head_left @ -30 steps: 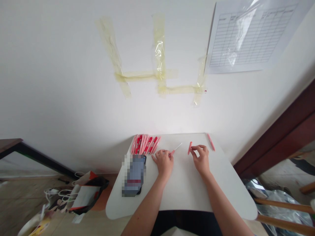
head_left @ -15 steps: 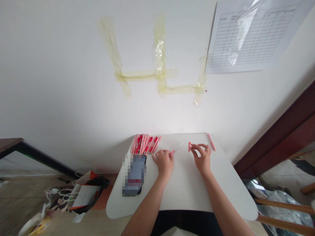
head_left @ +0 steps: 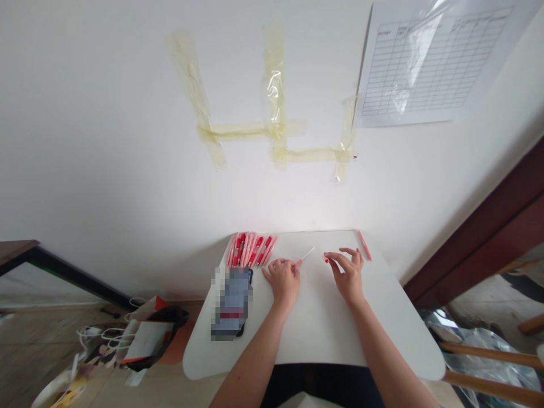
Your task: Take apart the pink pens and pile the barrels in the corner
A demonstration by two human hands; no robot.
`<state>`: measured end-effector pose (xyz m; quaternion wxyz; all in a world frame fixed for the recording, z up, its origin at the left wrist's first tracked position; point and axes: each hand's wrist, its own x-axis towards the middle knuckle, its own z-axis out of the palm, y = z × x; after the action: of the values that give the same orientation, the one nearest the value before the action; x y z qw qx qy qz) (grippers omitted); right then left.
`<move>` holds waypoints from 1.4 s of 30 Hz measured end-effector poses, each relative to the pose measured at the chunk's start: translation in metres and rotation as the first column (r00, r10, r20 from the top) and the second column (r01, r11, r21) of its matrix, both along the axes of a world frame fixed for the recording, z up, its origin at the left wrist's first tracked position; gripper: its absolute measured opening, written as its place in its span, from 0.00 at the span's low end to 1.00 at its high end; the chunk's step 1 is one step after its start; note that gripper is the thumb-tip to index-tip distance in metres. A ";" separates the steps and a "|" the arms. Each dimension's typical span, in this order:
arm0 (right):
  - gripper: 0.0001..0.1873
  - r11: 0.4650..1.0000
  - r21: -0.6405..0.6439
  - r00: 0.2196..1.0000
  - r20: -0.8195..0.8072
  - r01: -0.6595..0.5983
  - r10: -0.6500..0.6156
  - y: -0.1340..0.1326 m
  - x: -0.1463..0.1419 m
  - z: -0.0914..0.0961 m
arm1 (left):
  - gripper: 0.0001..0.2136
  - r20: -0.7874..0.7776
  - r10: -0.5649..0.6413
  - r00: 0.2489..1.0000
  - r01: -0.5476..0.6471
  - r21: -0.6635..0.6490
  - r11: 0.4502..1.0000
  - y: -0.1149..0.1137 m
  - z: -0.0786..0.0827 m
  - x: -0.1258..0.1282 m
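Low over the white table, my left hand [head_left: 284, 280] grips a pink pen barrel [head_left: 297, 264]. A thin whitish refill [head_left: 309, 253] sticks out of the barrel toward the far right. My right hand [head_left: 349, 273] pinches a small pen part between thumb and forefinger, its red end [head_left: 327, 260] turned toward me; most of the part is hidden by the fingers. The other right fingers are raised and spread. The two held pieces are apart from each other. Beyond my left hand lies a row of pink and red pens [head_left: 250, 250].
A single pink pen [head_left: 364, 245] lies at the table's far right corner. On the left is a phone [head_left: 233, 303], partly blurred out. The white wall [head_left: 297, 198] rises behind the table [head_left: 323, 328]. A bag [head_left: 148, 334] stands on the floor to the left.
My right hand has turned the pen part, from standing upright side-on to showing its red end. The left hand and its pen barrel have stayed in place.
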<state>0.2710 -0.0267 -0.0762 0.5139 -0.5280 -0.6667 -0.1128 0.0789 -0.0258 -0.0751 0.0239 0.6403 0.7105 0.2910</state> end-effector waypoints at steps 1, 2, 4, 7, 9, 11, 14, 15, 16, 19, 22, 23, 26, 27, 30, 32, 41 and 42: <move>0.10 1.000 -0.006 1.000 0.005 0.002 -0.002 0.000 0.000 0.000 | 0.09 -0.002 0.002 1.000 -0.002 0.002 1.000 0.000 0.000 0.000; 0.10 1.000 -0.013 1.000 0.012 0.004 -0.004 0.000 0.000 0.000 | 0.09 -0.004 0.003 1.000 -0.003 0.005 1.000 0.000 0.000 0.000; 0.10 1.000 -0.022 0.999 0.031 0.014 -0.013 -0.001 -0.001 0.001 | 0.08 -0.003 0.003 1.000 -0.003 0.014 1.000 -0.001 0.000 0.001; 0.09 0.999 -0.043 0.996 0.081 0.033 -0.029 -0.002 -0.002 0.002 | 0.09 0.008 -0.031 1.000 0.030 0.045 0.999 -0.003 0.003 0.002; 0.10 0.996 -0.075 0.992 0.124 0.046 -0.036 -0.003 -0.003 0.002 | 0.10 0.011 -0.088 0.996 0.088 0.059 0.994 -0.004 0.005 0.003; 0.11 0.993 -0.107 0.985 0.167 0.052 -0.033 -0.003 -0.004 0.002 | 0.12 0.003 -0.150 0.989 0.149 0.066 0.987 -0.005 0.007 0.003; 0.14 0.989 -0.146 0.973 0.232 0.039 -0.005 -0.004 -0.005 0.002 | 0.14 -0.019 -0.194 0.981 0.195 0.066 0.979 -0.006 0.008 0.004; 0.15 0.988 -0.154 0.968 0.252 0.030 0.010 -0.004 -0.005 0.002 | 0.14 -0.020 -0.199 0.980 0.200 0.060 0.978 -0.006 0.008 0.004; 0.15 0.987 -0.163 0.962 0.270 0.019 0.026 -0.004 -0.006 0.001 | 0.14 -0.018 -0.205 0.979 0.205 0.051 0.977 -0.007 0.008 0.004; 0.16 0.984 -0.178 0.952 0.300 -0.009 0.063 -0.003 -0.007 -0.001 | 0.08 -0.017 -0.227 0.974 0.227 0.027 0.973 -0.006 0.006 0.005; 0.15 0.980 -0.196 0.955 0.287 -0.015 0.072 0.000 -0.005 -0.007 | 0.04 -0.044 -0.267 0.963 0.268 0.032 0.963 -0.005 0.002 0.007; 0.14 0.978 -0.207 0.960 0.271 -0.017 0.074 0.001 -0.005 -0.010 | 0.04 -0.047 -0.283 0.958 0.285 0.031 0.958 -0.005 0.001 0.007; 0.13 0.966 -0.256 0.977 0.204 -0.010 0.065 0.006 -0.002 -0.021 | 0.03 -0.019 -0.313 0.950 0.313 0.012 0.950 -0.003 -0.003 0.008; 0.13 0.962 -0.273 0.981 0.188 0.011 0.043 0.007 -0.001 -0.024 | 0.03 -0.005 -0.312 0.950 0.313 0.006 0.950 -0.003 -0.003 0.008; 0.15 0.945 -0.318 0.986 0.167 0.078 -0.025 0.009 0.001 -0.031 | 0.03 0.017 -0.300 0.954 0.300 -0.004 0.954 -0.002 -0.003 0.007; 0.13 0.936 -0.339 0.987 0.153 0.095 -0.044 0.010 0.003 -0.033 | 0.04 0.023 -0.288 0.957 0.288 -0.010 0.957 -0.002 -0.001 0.007; 0.13 0.934 -0.317 0.983 -0.122 -0.167 0.135 0.011 0.010 -0.019 | 0.05 0.011 -0.256 0.967 0.257 -0.042 0.966 -0.003 0.002 0.007; 0.13 0.928 -0.306 0.971 -0.171 -0.212 0.165 0.011 0.008 -0.016 | 0.05 0.009 -0.264 0.964 0.264 -0.046 0.963 -0.004 0.002 0.007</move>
<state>0.2793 -0.0160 -0.0918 0.4753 -0.5449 -0.6855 0.0853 0.0859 -0.0294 -0.0727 0.0784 0.7281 0.6253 0.2696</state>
